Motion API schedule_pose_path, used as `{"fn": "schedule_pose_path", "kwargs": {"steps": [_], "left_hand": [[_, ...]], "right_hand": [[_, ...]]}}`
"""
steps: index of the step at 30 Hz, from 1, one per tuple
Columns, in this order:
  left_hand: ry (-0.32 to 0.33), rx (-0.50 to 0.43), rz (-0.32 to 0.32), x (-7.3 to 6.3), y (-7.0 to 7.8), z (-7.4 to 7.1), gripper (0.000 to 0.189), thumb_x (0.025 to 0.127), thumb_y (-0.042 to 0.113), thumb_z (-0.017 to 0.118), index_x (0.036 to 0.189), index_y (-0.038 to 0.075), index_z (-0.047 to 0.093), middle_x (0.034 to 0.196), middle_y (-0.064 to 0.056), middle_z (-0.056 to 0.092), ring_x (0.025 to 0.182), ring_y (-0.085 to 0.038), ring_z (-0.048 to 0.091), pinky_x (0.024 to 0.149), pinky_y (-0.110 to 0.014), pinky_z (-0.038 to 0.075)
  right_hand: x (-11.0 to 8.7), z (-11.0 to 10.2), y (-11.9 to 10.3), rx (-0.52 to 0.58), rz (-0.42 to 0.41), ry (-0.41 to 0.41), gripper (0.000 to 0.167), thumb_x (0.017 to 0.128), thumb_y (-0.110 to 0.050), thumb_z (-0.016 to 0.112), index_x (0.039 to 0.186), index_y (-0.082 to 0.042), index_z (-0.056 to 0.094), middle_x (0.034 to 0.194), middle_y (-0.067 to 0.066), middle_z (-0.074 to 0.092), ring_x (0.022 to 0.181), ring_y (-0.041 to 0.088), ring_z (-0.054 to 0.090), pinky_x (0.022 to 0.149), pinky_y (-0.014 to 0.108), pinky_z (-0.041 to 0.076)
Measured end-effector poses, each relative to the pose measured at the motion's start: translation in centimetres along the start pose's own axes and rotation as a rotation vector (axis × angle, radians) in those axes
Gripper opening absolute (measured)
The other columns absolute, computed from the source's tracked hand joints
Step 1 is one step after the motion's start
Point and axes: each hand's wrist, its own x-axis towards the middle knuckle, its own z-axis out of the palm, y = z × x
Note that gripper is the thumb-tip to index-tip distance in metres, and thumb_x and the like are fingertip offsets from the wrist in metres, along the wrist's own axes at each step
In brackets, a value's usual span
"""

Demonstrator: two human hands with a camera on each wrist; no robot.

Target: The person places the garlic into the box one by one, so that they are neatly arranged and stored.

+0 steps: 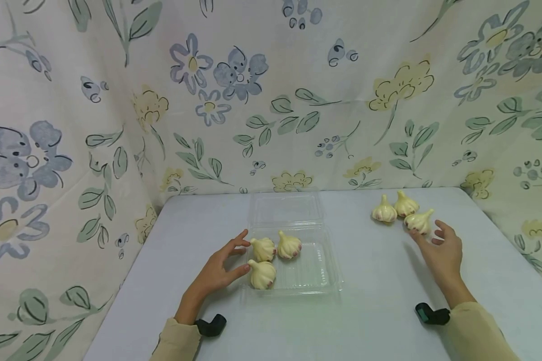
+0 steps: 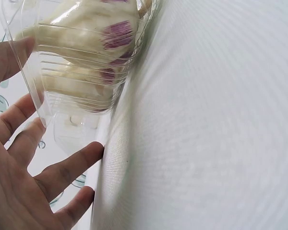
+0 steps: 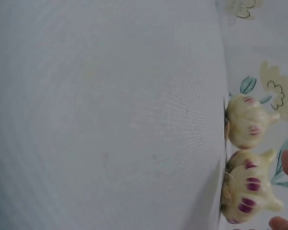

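My left hand (image 1: 218, 271) is at the left side of a clear plastic clamshell container (image 1: 318, 271), its fingers spread and fingertips at the rim. Three pale garlic bulbs (image 1: 263, 276) with purple streaks sit in the left part of the container, whose lid (image 1: 286, 208) lies folded back behind it. Over at the right, my right hand (image 1: 444, 255) reaches beside the nearest garlic bulb (image 1: 417, 222) of a second group, thumb and fingers parted around its near side. Two more bulbs (image 1: 384, 210) stand close behind that one.
A white table (image 1: 366, 311) carries everything, its far edge meeting a floral curtain (image 1: 271, 100) that also hangs along the left and right sides. A black wrist-worn device (image 1: 211, 325) is on each arm, below the sleeved cuffs' edge.
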Motion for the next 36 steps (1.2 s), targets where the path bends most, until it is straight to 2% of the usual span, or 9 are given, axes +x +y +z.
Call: {"fn": "schedule_pose_path", "kwargs": {"steps": [7,13,16,20,22,28,36], "left_hand": [[0.001,0.001,-0.001,0.3,0.0,-0.1,0.060,0.095,0.033,0.072,0.148,0.022,0.047,0.158,-0.006,0.048,0.129,-0.032,0.063,0.109,-0.073,0.036],[-0.003,0.001,-0.006,0.3,0.0,-0.2,0.063,0.094,0.032,0.072,0.150,0.021,0.046,0.156,-0.005,0.050,0.130,-0.033,0.062,0.109,-0.073,0.035],[-0.003,0.001,-0.007,0.2,0.0,-0.2,0.060,0.094,0.033,0.072,0.148,0.023,0.048,0.160,-0.003,0.046,0.130,-0.032,0.062,0.109,-0.073,0.035],[-0.004,-0.005,-0.001,0.0,0.0,-0.1,0.052,0.094,0.032,0.072,0.142,0.025,0.051,0.167,0.002,0.034,0.129,-0.032,0.063,0.109,-0.073,0.035],[-0.003,-0.009,0.001,-0.1,0.1,-0.1,0.050,0.094,0.032,0.072,0.140,0.024,0.052,0.168,0.004,0.031,0.129,-0.032,0.063,0.110,-0.073,0.035],[0.001,-0.013,0.005,-0.1,0.1,-0.1,0.051,0.094,0.031,0.072,0.140,0.021,0.053,0.168,0.006,0.030,0.129,-0.032,0.063,0.110,-0.073,0.035],[0.006,-0.015,0.001,-0.1,-0.1,0.0,0.051,0.094,0.032,0.073,0.140,0.023,0.053,0.167,0.007,0.032,0.129,-0.032,0.063,0.110,-0.072,0.035]], "right_hand": [[0.7,0.0,0.3,0.003,0.058,-0.053,0.087,0.098,-0.051,0.060,0.162,-0.007,0.021,0.159,0.030,0.028,0.136,0.045,0.041,0.082,0.033,0.041],[1.4,0.0,0.5,0.005,0.072,-0.080,0.088,0.097,-0.052,0.060,0.162,-0.006,0.021,0.160,0.030,0.028,0.137,0.045,0.041,0.081,0.031,0.040],[1.9,0.0,0.4,0.003,0.085,-0.102,0.091,0.097,-0.054,0.059,0.162,-0.005,0.019,0.161,0.031,0.027,0.139,0.046,0.040,0.083,0.032,0.041],[2.5,-0.1,0.4,-0.001,0.082,-0.140,0.094,0.096,-0.057,0.059,0.162,-0.004,0.018,0.162,0.032,0.025,0.141,0.047,0.038,0.085,0.034,0.043],[2.9,-0.1,0.4,-0.004,0.075,-0.157,0.095,0.097,-0.057,0.058,0.162,-0.002,0.017,0.161,0.033,0.025,0.141,0.048,0.038,0.088,0.039,0.044],[3.7,-0.3,0.5,-0.039,0.081,-0.206,0.099,0.096,-0.063,0.054,0.161,0.002,0.015,0.160,0.036,0.025,0.141,0.050,0.034,0.099,0.055,0.043],[4.0,-0.2,0.6,-0.036,0.123,-0.245,0.104,0.095,-0.068,0.052,0.161,0.003,0.013,0.161,0.036,0.022,0.140,0.051,0.032,0.102,0.058,0.043]]}}
